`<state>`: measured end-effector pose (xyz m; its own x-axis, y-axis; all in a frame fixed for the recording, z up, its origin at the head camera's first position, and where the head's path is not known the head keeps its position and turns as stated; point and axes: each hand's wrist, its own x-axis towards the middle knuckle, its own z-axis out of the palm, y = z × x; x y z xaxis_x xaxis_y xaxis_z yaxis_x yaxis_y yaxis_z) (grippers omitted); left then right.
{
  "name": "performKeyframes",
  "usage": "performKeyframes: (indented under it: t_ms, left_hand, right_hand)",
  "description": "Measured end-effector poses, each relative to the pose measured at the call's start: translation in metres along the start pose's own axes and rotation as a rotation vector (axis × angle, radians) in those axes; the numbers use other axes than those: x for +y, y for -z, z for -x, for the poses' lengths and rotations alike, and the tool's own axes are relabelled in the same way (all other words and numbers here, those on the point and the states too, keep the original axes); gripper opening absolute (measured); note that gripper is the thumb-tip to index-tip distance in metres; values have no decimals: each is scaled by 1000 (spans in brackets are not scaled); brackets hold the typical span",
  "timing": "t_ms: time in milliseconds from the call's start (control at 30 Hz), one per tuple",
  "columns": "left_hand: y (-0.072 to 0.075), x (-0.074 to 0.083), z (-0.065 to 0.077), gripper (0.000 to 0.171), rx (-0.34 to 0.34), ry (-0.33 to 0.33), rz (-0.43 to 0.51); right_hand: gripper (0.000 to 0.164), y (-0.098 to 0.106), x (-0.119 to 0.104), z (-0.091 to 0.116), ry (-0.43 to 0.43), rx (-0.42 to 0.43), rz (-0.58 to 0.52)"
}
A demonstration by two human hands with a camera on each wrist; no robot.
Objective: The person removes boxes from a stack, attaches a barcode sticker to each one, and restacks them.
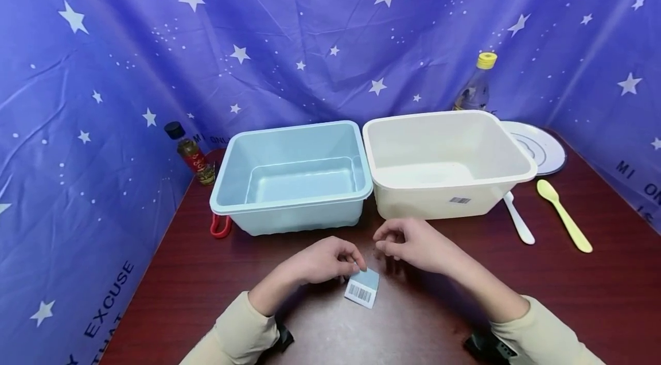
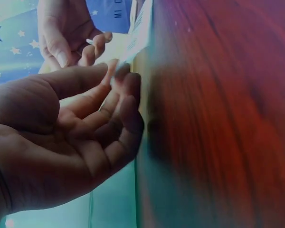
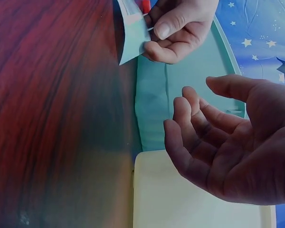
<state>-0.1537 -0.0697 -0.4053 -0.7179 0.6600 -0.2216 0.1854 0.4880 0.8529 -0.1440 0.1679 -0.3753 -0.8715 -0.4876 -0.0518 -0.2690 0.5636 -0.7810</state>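
My left hand (image 1: 327, 261) pinches a small pale blue and white card with a barcode (image 1: 360, 294) by its far edge, low over the table. In the right wrist view the card (image 3: 134, 40) hangs at the fingertips, slightly bent. Facing it across a short gap, my right hand (image 1: 415, 244) holds nothing, its fingers loosely bent, just in front of the cream bin. That hand (image 3: 232, 142) shows its palm and spread thumb in the right wrist view. Behind the hands stand a light blue bin (image 1: 296, 216) and a cream bin (image 1: 428, 201), side by side.
Left of the blue bin is a small black-capped bottle (image 1: 193, 158); a red loop (image 1: 221, 227) pokes out beneath. Around the cream bin are a yellow-capped bottle (image 1: 475, 89), a white plate (image 1: 542, 150), a white utensil (image 1: 520, 221) and a yellow spoon (image 1: 565, 218). A starry curtain (image 1: 310, 26) surrounds the table.
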Motion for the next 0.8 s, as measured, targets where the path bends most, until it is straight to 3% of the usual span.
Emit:
performKeyframes:
  t_ms: [200,367,567,800]
  left_hand:
    - [2,1,-2,10,137,8,92]
    - [5,7,-2,10,225,-17,251]
    - [6,13,-1,16,248,-62,498]
    - [5,20,2,16,262,-69,621]
  right_hand:
    - [3,-4,-3,2,84,5,50]
    - [9,-10,-7,2,211,42,55]
    - [20,-16,-7,1,399,139,81]
    - [28,-20,-5,-1,461,189,53]
